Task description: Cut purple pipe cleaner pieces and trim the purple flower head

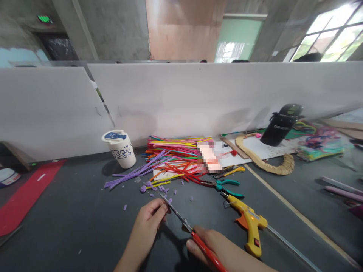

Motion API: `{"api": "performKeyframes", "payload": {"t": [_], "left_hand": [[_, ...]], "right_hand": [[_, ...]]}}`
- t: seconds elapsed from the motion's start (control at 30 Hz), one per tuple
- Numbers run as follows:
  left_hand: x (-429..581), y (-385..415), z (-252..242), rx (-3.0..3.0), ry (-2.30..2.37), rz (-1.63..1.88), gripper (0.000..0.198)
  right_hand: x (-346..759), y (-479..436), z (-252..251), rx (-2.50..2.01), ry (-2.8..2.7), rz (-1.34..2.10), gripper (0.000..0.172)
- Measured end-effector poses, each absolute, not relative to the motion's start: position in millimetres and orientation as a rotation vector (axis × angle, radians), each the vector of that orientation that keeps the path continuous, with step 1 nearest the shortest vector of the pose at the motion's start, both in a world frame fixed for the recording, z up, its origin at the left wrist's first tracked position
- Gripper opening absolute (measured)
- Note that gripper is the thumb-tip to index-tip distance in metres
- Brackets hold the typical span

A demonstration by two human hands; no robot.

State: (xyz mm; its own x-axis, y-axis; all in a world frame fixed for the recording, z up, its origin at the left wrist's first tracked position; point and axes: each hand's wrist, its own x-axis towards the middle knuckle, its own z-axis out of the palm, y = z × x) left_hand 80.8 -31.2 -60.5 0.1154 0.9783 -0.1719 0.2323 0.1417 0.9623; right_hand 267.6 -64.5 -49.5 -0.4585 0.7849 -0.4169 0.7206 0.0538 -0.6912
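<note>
Red-handled scissors slant between the two hands above the table, blades pointing away and to the left. The right hand is wrapped around the handles, presumably to leave the blades free at the opposite fingertips. The left hand is drawn into a thumb-and-forefinger pinch beside the blades, apparently to steady something small; whether anything is gripped cannot be told. Short purple pieces lie scattered beyond the blade tips. Behind them, loose purple pipe cleaners overlap a multicoloured pipe-cleaner bundle, perhaps kept together for easy picking. To the right rest teal-handled pliers and a yellow glue gun, its indicator lit and a clear glue stick protruding behind; both seem placed for the right hand. Farther out, a curved straw-coloured form lies near a black bottle; a white lidded tumbler stands at left, near the partition.
</note>
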Motion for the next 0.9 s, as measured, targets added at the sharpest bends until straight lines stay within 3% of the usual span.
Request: {"api": "performKeyframes", "payload": {"t": [0.9], "left_hand": [[82.6, -28.6, -64.6, 1.153, 1.322, 0.889, 0.031]], "right_hand": [[264.6, -59.7, -60.7, -1.634, -2.047, 1.459, 0.035]]}}
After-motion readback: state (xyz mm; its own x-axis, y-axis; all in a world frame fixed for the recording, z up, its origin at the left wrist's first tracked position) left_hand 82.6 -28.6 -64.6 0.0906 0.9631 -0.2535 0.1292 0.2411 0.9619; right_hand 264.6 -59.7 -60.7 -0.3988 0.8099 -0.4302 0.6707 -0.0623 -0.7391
